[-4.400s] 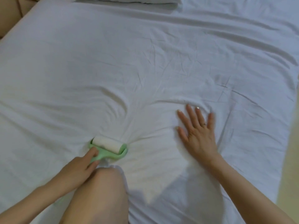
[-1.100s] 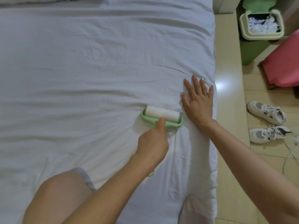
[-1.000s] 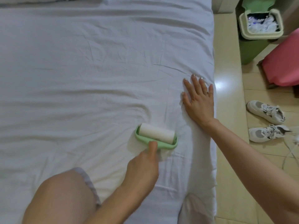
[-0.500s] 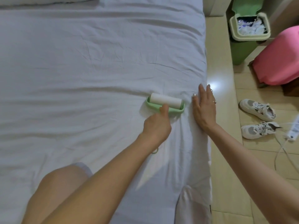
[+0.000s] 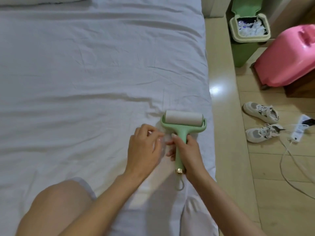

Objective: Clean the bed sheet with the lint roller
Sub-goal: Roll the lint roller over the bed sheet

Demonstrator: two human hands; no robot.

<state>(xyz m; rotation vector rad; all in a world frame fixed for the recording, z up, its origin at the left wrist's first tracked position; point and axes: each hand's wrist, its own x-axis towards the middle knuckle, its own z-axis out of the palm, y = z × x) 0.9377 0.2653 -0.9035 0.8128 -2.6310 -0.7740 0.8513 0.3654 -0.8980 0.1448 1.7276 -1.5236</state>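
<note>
The white bed sheet point(image 5: 85, 74) is wrinkled and covers the bed. A lint roller point(image 5: 183, 119) with a white roll and a mint-green frame lies with its roll on the sheet, close to the bed's right edge. My right hand point(image 5: 190, 152) grips its green handle from the right side. My left hand point(image 5: 144, 149) hovers just left of the handle, apart from it, with its fingers loosely curled and nothing visible in them.
My bare knee point(image 5: 58, 206) rests on the sheet at the lower left. A pillow point(image 5: 44, 0) lies at the top. On the floor to the right are a green bin point(image 5: 249, 28), a pink suitcase point(image 5: 286, 58), white sneakers point(image 5: 260, 113) and a power strip point(image 5: 300, 130) with its cable.
The roller passed from my left hand to my right. My right hand lifted off the sheet and took the handle. The roller now sits further right, near the bed's edge.
</note>
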